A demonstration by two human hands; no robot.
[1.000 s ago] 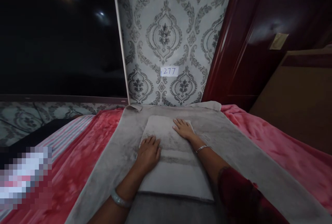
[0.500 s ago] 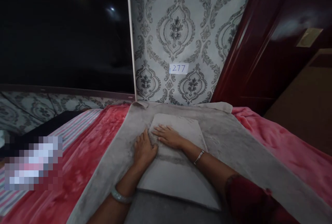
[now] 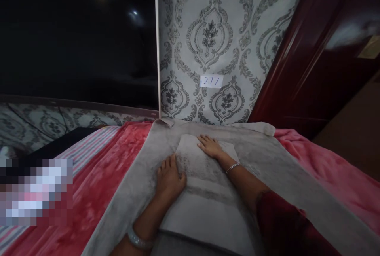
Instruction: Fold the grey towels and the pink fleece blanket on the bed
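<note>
A folded grey towel (image 3: pixel 204 192) lies in the middle of a larger grey towel (image 3: pixel 276 169) that is spread flat over a bed covered with a red blanket (image 3: pixel 97 177). The folded piece forms a thick, roughly rectangular pad running away from the person toward the wall, with a darker band across its middle.

The left hand (image 3: pixel 170 177) rests palm down at the left edge of the folded towel, fingers straight and held close together, lying partly on the pad and partly on the larger towel beside it. It grips nothing. A pale bangle (image 3: pixel 138 240) circles the left wrist.

The right hand (image 3: pixel 210 146) lies flat on the far end of the folded towel, fingers slightly spread and pointing toward the upper left, pressing on the cloth without pinching it. A thin silver bracelet (image 3: pixel 232 167) sits on the right wrist, and a dark red sleeve (image 3: pixel 285 228) covers the forearm further back.

Beyond the bed stands a wall with grey damask wallpaper (image 3: pixel 210 38), and a small white label reading 277 (image 3: pixel 211 81) is stuck to it just above the far towel edge. A large dark screen (image 3: pixel 77 42) fills the left, a dark red wooden door (image 3: pixel 320 58) the right. Striped fabric (image 3: pixel 89 145) shows at the blanket's left edge.
</note>
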